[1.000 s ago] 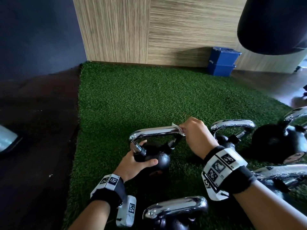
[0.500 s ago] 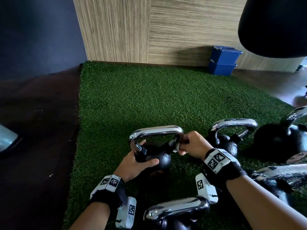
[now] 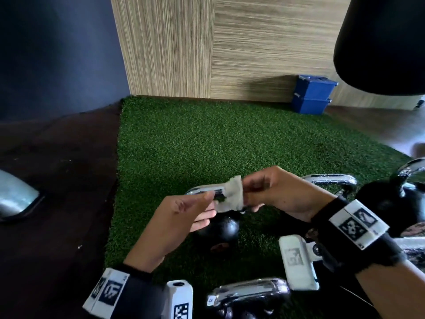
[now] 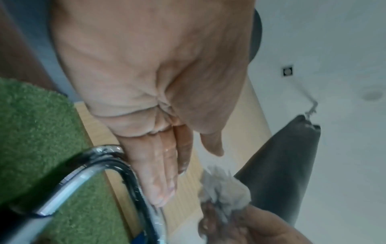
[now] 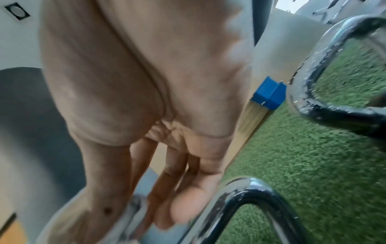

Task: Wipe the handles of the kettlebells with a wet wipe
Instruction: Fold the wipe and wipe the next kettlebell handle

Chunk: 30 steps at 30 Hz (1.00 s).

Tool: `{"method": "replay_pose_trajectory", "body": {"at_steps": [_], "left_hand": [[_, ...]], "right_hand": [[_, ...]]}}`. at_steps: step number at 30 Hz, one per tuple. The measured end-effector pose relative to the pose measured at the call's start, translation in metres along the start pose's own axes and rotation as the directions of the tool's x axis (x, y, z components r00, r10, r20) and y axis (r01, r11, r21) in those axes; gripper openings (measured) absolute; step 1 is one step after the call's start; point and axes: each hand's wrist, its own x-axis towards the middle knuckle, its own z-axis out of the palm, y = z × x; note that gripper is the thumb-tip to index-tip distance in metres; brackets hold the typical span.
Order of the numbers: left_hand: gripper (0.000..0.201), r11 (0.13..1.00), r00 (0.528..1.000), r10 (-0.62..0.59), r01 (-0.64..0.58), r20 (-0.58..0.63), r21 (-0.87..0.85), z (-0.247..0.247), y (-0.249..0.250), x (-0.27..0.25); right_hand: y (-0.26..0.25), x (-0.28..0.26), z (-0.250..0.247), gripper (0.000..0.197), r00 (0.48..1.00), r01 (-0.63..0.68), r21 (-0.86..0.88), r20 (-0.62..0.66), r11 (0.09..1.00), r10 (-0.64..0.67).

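Observation:
A black kettlebell [image 3: 222, 229] with a chrome handle [image 3: 200, 190] stands on the green turf [image 3: 207, 146]. Both hands are raised just above that handle. My right hand [image 3: 249, 195] pinches a crumpled white wet wipe [image 3: 232, 195] between thumb and fingers. My left hand [image 3: 210, 203] reaches to the wipe's left edge with its fingers straight. In the left wrist view the straight fingers [image 4: 160, 181] lie beside the handle [image 4: 83, 175], apart from the wipe [image 4: 225, 193]. The right wrist view shows the thumb and fingers pointing down next to a chrome handle [image 5: 250, 186].
Other kettlebells stand close by: one handle [image 3: 248, 292] at the near edge, one [image 3: 331, 180] behind my right hand, a larger one [image 3: 391, 203] at far right. Blue boxes [image 3: 312, 94] sit by the wooden wall. A black punching bag [image 3: 381, 42] hangs top right.
My right hand came off the handle's right corner and rose with the wipe. My left hand let go of the kettlebell's base and lifted up to the wipe.

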Motion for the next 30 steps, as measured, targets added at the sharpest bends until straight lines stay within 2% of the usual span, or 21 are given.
{"method": "replay_pose_trajectory", "body": {"at_steps": [2,5,9,10,13,14,16,18,19,20,22,23,25,28,30], "left_hand": [[0.036,0.996,0.998,0.07,-0.07,0.004,-0.052,0.009,0.014,-0.002],[0.029,0.983,0.989,0.14,-0.145,-0.055,-0.111,0.015,0.023,0.0],[0.025,0.965,0.981,0.166,-0.182,-0.099,-0.188,0.014,0.02,0.008],[0.027,0.966,0.981,0.167,-0.183,-0.097,-0.183,0.011,0.018,0.01],[0.035,0.965,0.974,0.192,-0.209,-0.121,-0.156,-0.002,0.013,0.015],[0.034,0.965,0.963,0.219,-0.237,-0.156,-0.112,-0.007,0.012,0.017],[0.029,0.945,0.913,0.326,-0.312,-0.245,0.094,-0.017,0.011,0.022],[0.025,0.882,0.848,0.438,-0.34,-0.3,0.327,-0.021,0.009,0.03],[0.023,0.854,0.824,0.472,-0.34,-0.312,0.394,-0.019,0.008,0.035],[0.022,0.826,0.804,0.503,-0.34,-0.316,0.45,-0.015,0.007,0.04],[0.021,0.749,0.773,0.565,-0.335,-0.288,0.571,-0.005,0.004,0.048],[0.02,0.704,0.769,0.586,-0.327,-0.255,0.631,-0.001,0.002,0.052],[0.019,0.625,0.774,0.605,-0.319,-0.185,0.713,0.003,-0.003,0.055],[0.019,0.499,0.774,0.629,-0.327,-0.076,0.802,0.007,-0.009,0.052],[0.02,0.388,0.749,0.662,-0.32,-0.02,0.864,0.008,-0.01,0.048]], "right_hand": [[-0.01,0.004,0.011,0.032,0.994,0.069,0.019,-0.084,0.997,-0.067],[-0.017,0.01,0.023,0.049,0.967,0.118,0.095,-0.238,0.988,-0.092],[-0.014,0.016,0.033,0.055,0.898,0.141,-0.027,-0.418,0.99,-0.14],[-0.012,0.017,0.033,0.054,0.908,0.144,-0.009,-0.397,0.99,-0.135],[0.0,0.017,0.021,0.053,0.967,0.155,0.192,-0.231,0.969,-0.109],[0.009,0.017,0.013,0.051,0.967,0.143,0.188,-0.236,0.972,-0.097],[0.028,0.018,-0.004,0.043,0.928,0.069,0.071,-0.371,0.995,-0.038],[0.055,0.022,-0.02,0.041,0.853,-0.097,-0.038,-0.517,0.995,0.064],[0.066,0.026,-0.025,0.043,0.842,-0.183,-0.061,-0.525,0.981,0.124],[0.077,0.029,-0.027,0.045,0.857,-0.255,-0.068,-0.477,0.965,0.193],[0.097,0.035,-0.024,0.047,0.909,-0.325,-0.026,-0.283,0.945,0.305],[0.106,0.038,-0.021,0.047,0.923,-0.332,0.015,-0.202,0.943,0.328],[0.122,0.043,-0.01,0.047,0.933,-0.312,0.125,-0.146,0.942,0.329],[0.144,0.051,0.007,0.045,0.93,-0.24,0.19,-0.236,0.952,0.281],[0.153,0.053,0.013,0.042,0.911,-0.205,0.197,-0.321,0.959,0.261]]}}
